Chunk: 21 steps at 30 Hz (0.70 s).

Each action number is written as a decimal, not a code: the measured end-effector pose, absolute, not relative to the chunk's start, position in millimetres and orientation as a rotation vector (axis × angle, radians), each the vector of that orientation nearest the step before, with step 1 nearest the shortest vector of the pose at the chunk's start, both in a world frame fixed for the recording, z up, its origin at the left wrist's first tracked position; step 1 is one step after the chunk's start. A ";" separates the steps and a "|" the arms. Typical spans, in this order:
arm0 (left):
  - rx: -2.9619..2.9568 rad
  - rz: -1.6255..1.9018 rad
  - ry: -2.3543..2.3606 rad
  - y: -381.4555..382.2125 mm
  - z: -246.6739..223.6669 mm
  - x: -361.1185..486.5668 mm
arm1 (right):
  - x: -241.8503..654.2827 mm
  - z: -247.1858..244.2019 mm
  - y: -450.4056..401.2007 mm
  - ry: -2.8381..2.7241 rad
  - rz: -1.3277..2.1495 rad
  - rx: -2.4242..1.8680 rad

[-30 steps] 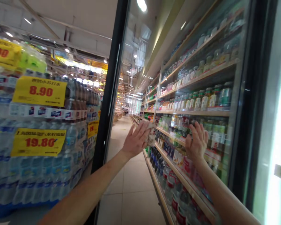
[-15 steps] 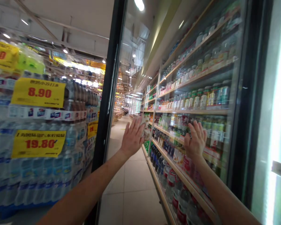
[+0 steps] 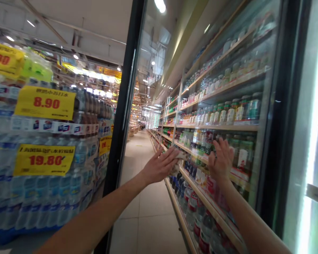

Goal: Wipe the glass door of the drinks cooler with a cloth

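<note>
A glass door (image 3: 153,88) in a black frame stands in front of me, with shelves of bottles showing in the glass. My left hand (image 3: 161,165) presses a pale, crumpled cloth (image 3: 178,164) against the pane, fingers stretched to the right over it. Further right, my right hand (image 3: 222,160) is raised at the glass with its fingers up and slightly bent. Nothing shows in that hand.
Stacked packs of bottled water (image 3: 39,194) with yellow price signs (image 3: 45,102) rise on the left. The door's black frame (image 3: 122,116) runs upright beside them. A bright light strip (image 3: 311,141) and a shelf edge are at the far right.
My left hand has moved right and slightly down with the cloth, and its fingers now point right rather than up. My right hand is almost where it was.
</note>
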<state>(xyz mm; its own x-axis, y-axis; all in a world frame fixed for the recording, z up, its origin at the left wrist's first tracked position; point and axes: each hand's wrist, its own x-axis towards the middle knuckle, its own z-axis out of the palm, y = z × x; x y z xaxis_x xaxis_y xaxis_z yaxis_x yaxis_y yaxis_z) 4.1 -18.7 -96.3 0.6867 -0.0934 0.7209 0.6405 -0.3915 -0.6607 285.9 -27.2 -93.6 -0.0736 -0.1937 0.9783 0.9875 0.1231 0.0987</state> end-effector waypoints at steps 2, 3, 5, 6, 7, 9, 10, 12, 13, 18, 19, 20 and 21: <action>-1.744 -0.973 -0.546 -17.0 -91.1 0.9 | 286.1 -93.9 -26.8 -1.190 -1.268 -0.933; -1.692 -1.085 -0.645 -16.0 -87.2 -0.2 | 286.1 -94.0 -26.7 -1.191 -1.269 -0.935; -1.626 -1.236 -0.770 -14.7 -81.9 1.4 | 286.0 -94.3 -26.8 -1.191 -1.259 -0.942; -1.636 -1.231 -0.748 -14.8 -82.0 4.7 | 286.0 -94.4 -26.9 -1.189 -1.253 -0.945; -1.673 -1.171 -0.669 -15.3 -83.7 9.5 | 285.8 -94.4 -27.1 -1.185 -1.248 -0.947; -1.756 -0.967 -0.442 -17.1 -88.8 21.3 | 285.7 -94.3 -27.6 -1.180 -1.249 -0.948; -1.780 -0.872 -0.346 -17.8 -89.8 26.9 | 285.6 -94.2 -27.7 -1.182 -1.256 -0.949; -1.798 -0.794 -0.291 -18.1 -85.2 35.4 | 285.8 -94.1 -27.7 -1.188 -1.270 -0.946; -1.796 -0.822 -0.338 -17.6 -79.7 38.2 | 285.9 -94.0 -27.6 -1.191 -1.275 -0.941; -1.714 -1.136 -0.651 -15.1 -60.3 48.5 | 286.4 -93.9 -26.3 -1.173 -1.269 -0.940; -1.742 -1.079 -0.573 -15.2 -62.2 50.1 | 286.4 -93.9 -26.2 -1.174 -1.271 -0.943; -1.779 -0.984 -0.458 -15.4 -64.9 51.0 | 286.4 -93.9 -26.2 -1.177 -1.275 -0.944; -1.810 -0.886 -0.348 -15.6 -67.1 51.0 | 286.4 -93.9 -26.4 -1.180 -1.279 -0.944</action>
